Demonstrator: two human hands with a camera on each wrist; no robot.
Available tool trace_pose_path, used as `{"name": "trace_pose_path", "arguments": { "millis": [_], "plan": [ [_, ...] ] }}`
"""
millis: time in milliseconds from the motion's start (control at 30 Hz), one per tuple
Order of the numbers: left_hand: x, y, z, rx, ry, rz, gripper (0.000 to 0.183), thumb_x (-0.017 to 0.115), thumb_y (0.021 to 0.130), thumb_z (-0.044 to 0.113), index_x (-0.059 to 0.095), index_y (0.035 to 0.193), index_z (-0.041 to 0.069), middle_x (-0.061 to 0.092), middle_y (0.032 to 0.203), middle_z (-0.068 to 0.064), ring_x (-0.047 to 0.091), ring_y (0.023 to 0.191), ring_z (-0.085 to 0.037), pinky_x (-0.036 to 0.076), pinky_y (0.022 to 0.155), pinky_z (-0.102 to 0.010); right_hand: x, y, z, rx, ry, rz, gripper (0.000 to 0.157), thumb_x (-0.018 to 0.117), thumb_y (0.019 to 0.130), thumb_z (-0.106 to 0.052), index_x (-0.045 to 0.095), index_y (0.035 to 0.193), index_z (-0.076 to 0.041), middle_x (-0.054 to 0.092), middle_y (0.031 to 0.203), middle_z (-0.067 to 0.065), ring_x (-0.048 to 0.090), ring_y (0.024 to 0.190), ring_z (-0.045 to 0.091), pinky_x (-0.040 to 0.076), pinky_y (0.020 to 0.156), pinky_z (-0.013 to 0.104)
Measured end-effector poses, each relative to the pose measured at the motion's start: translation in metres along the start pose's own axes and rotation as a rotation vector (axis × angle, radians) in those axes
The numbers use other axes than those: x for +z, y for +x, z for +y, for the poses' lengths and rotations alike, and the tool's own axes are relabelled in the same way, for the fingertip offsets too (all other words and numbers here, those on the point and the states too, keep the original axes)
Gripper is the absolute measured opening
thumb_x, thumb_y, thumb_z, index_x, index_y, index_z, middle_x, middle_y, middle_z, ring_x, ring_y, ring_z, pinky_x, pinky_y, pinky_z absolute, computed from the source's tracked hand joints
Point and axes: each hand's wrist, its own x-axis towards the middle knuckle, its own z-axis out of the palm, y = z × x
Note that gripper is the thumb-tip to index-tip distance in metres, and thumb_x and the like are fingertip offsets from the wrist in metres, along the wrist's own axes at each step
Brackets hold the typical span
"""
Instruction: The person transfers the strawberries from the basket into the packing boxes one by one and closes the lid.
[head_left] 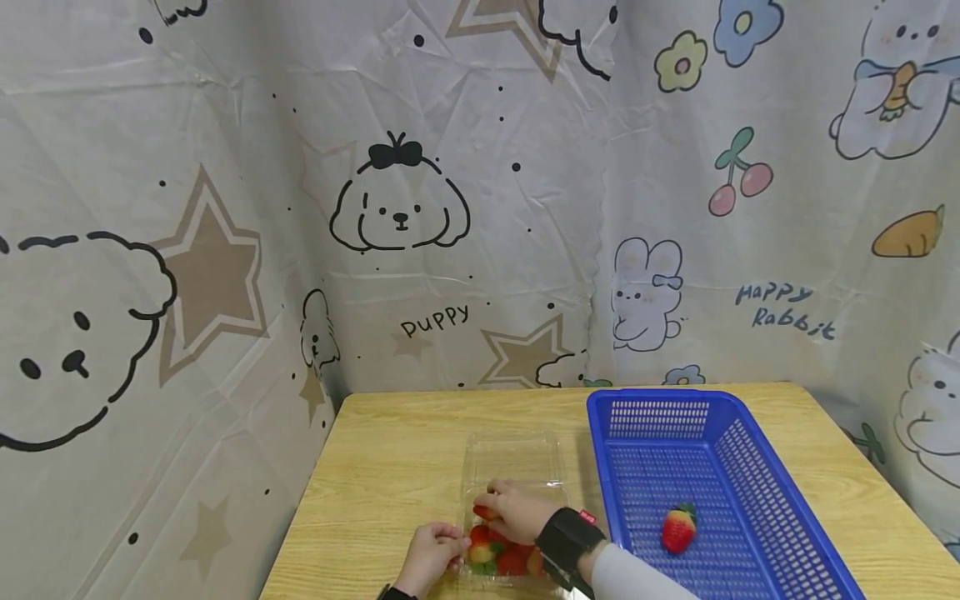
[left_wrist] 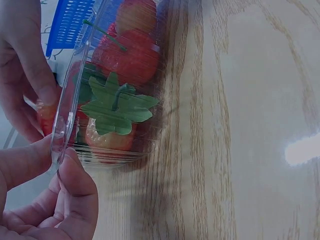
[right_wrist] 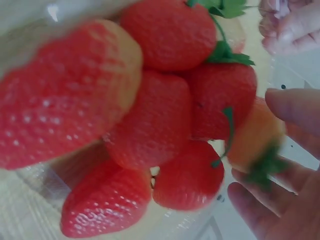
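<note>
A clear plastic clamshell box holding several red strawberries stands on the table, its transparent lid folded back away from me. With thumb and fingers my left hand pinches the box's left rim, seen closely in the left wrist view. Over the box, my right hand holds a strawberry between thumb and fingers; it looks orange-red with a green leaf cap in the right wrist view. Other strawberries lie below it, some with green leaves.
Right of the box is a blue plastic basket with mesh walls, and a single strawberry lies in it. Both stand on a light wooden table. A printed cloth hangs behind and along the left side.
</note>
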Motion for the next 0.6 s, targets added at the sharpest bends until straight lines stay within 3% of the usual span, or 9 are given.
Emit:
{"name": "trace_pose_path", "arguments": {
  "millis": [167,333,467,600],
  "plan": [
    [0.000,0.000,0.001,0.008,0.002,0.002,0.011,0.063,0.082,-0.001,0.056,0.085,-0.009,0.054,0.063,0.001,0.051,0.051,-0.006,0.047,0.050,-0.022,-0.010,0.001,0.003,0.013,-0.009,-0.011,0.038,0.067,0.083,-0.017,0.058,0.120,-0.012,0.055,0.109,0.007,0.056,0.092,0.016,0.049,0.076,0.024],
    [0.000,-0.001,0.002,0.014,0.000,0.003,0.011,0.063,0.081,-0.002,0.056,0.085,-0.009,0.053,0.062,0.002,0.050,0.050,-0.006,0.046,0.049,-0.021,-0.036,-0.001,0.008,0.007,0.053,0.040,0.045,0.064,0.084,-0.011,0.050,0.127,-0.008,0.051,0.118,0.013,0.055,0.099,0.021,0.049,0.080,0.029],
    [0.000,-0.002,0.001,0.031,-0.004,0.002,0.011,0.063,0.081,-0.003,0.056,0.085,-0.010,0.053,0.062,0.002,0.050,0.050,-0.005,0.046,0.049,-0.020,-0.064,-0.008,0.015,0.027,0.064,0.154,0.059,0.065,0.085,-0.014,0.038,0.137,-0.012,0.043,0.131,0.018,0.051,0.111,0.031,0.048,0.086,0.041],
    [0.000,-0.001,0.000,0.031,-0.008,0.001,0.011,0.063,0.081,-0.003,0.055,0.085,-0.010,0.052,0.062,0.002,0.050,0.050,-0.005,0.045,0.048,-0.020,-0.086,-0.020,0.028,0.065,0.005,0.349,0.066,0.067,0.084,-0.022,0.034,0.140,-0.020,0.036,0.139,0.018,0.048,0.116,0.036,0.047,0.085,0.047]
  ]
}}
